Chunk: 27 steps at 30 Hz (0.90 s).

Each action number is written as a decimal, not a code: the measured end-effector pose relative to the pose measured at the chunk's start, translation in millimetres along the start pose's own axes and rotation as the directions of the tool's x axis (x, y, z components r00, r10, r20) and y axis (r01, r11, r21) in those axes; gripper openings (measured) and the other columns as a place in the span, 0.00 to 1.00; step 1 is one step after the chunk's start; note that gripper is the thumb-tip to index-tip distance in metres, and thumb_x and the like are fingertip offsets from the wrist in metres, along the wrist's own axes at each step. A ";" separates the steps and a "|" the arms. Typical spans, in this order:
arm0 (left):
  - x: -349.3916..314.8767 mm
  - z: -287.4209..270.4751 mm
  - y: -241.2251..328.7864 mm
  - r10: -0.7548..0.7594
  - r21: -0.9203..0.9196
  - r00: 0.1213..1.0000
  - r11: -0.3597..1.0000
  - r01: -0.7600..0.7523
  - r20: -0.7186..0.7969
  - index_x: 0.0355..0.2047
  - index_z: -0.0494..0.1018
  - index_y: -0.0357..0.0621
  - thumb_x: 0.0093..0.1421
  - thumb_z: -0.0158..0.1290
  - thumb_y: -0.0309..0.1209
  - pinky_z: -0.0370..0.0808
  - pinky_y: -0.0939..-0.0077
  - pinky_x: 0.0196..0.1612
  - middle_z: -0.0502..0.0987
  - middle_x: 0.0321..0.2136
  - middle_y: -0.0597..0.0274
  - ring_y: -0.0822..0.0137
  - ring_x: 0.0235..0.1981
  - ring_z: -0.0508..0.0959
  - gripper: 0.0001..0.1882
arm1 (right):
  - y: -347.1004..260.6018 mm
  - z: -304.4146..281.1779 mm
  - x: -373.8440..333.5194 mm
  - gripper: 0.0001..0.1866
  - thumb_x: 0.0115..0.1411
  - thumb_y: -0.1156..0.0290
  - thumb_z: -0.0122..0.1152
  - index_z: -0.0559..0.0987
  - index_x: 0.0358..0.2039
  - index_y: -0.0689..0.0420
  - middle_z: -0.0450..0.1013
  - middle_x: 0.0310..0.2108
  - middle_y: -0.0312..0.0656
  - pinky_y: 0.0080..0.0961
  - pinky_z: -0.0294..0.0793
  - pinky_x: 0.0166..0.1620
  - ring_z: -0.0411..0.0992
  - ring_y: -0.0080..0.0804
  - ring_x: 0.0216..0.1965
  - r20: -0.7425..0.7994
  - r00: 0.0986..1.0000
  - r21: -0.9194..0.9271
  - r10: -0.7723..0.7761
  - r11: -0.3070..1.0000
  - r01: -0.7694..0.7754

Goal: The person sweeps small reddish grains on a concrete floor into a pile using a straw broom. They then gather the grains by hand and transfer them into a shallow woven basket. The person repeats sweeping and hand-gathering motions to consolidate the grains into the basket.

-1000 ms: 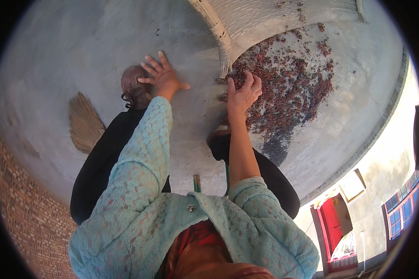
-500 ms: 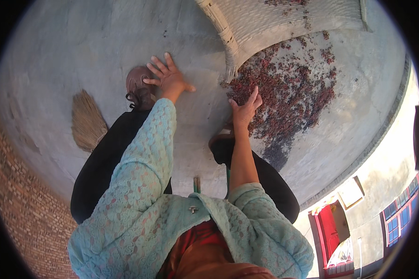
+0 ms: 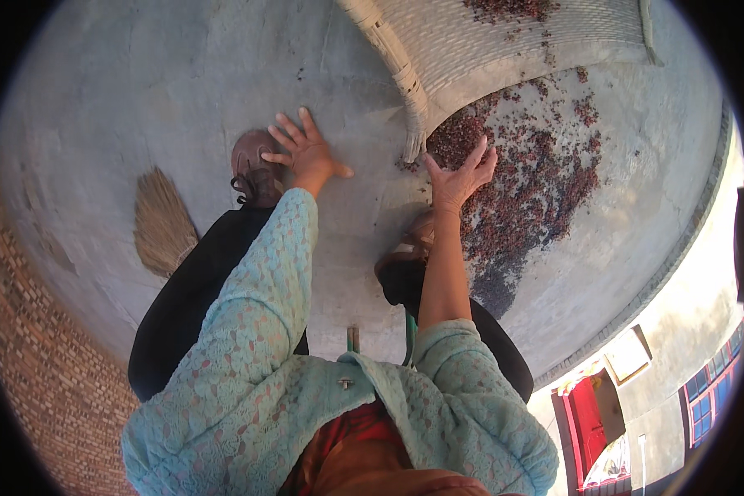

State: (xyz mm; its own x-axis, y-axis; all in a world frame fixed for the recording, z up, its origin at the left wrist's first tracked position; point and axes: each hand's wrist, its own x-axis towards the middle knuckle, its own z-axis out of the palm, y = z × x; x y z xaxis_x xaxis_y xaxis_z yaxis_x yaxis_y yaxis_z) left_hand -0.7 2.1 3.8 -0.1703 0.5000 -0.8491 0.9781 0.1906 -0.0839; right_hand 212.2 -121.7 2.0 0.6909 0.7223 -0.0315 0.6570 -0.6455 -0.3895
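Fingers spread wide, my left hand [image 3: 310, 157] hovers with nothing in it beside my left brown shoe [image 3: 255, 165]. My right hand [image 3: 461, 175] is held over the left edge of a spread of small dark-red dried berries [image 3: 537, 169], its fingers apart and nothing visible in them. Whether its fingertips touch the berries I cannot tell. Behind them lies a woven scoop-shaped basket [image 3: 504, 58] with a pale bound rim [image 3: 393, 62]. More red berries sit on its weave, and the far part is cut off by the picture's top.
A straw broom [image 3: 164, 223] lies left of my left leg on the grey concrete floor [image 3: 140, 99]. My right shoe [image 3: 419, 236] is close below the right hand. Brick paving [image 3: 41, 364] borders the left; a wall with a red door [image 3: 587, 426] stands at the right.
My right hand has shifted right and its fingers have spread farther apart. My left hand stays spread by the shoe. The whole view has shifted slightly.
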 end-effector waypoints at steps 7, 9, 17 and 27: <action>-1.4 -3.1 3.0 -0.037 -0.018 0.999 0.999 0.037 0.012 0.66 0.15 0.47 0.23 0.78 0.49 0.21 0.17 0.52 0.10 0.64 0.35 0.35 0.64 0.10 0.89 | -18.2 39.0 -58.1 0.64 0.30 0.46 0.80 0.55 0.68 0.36 0.40 0.69 0.52 0.68 0.43 0.60 0.39 0.64 0.67 0.007 0.999 -0.115 -0.049 0.992 0.050; -1.9 -4.1 4.6 -0.045 -0.006 0.999 0.999 0.045 0.013 0.67 0.16 0.47 0.24 0.77 0.49 0.21 0.17 0.52 0.10 0.64 0.35 0.35 0.64 0.11 0.88 | -17.6 46.0 -53.6 0.58 0.35 0.43 0.76 0.57 0.67 0.36 0.41 0.69 0.50 0.67 0.44 0.60 0.38 0.62 0.68 0.015 0.997 -0.192 -0.072 0.979 0.073; -2.1 -4.4 3.9 -0.042 -0.017 0.999 0.999 0.043 0.021 0.67 0.17 0.45 0.26 0.77 0.49 0.20 0.17 0.52 0.10 0.64 0.35 0.35 0.64 0.10 0.86 | 2.8 52.5 9.2 0.55 0.38 0.54 0.79 0.58 0.66 0.33 0.40 0.68 0.52 0.67 0.43 0.60 0.36 0.64 0.68 -0.101 0.987 -0.221 -0.124 0.970 0.099; -2.6 -3.7 2.2 -0.037 -0.006 0.999 0.999 0.037 0.020 0.67 0.18 0.45 0.25 0.77 0.49 0.21 0.17 0.52 0.10 0.64 0.34 0.35 0.64 0.11 0.87 | 17.5 33.6 97.2 0.62 0.34 0.47 0.77 0.55 0.67 0.54 0.46 0.68 0.55 0.52 0.54 0.60 0.52 0.55 0.64 -0.074 0.997 -0.200 -0.027 0.980 0.012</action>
State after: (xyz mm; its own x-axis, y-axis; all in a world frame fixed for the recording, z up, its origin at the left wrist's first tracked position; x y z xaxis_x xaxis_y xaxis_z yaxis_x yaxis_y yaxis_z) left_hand 1.5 4.4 7.7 -0.2036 0.4754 -0.8559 0.9704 0.2139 -0.1121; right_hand 280.7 -54.4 -38.8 0.6930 0.7194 0.0474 0.7124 -0.6733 -0.1977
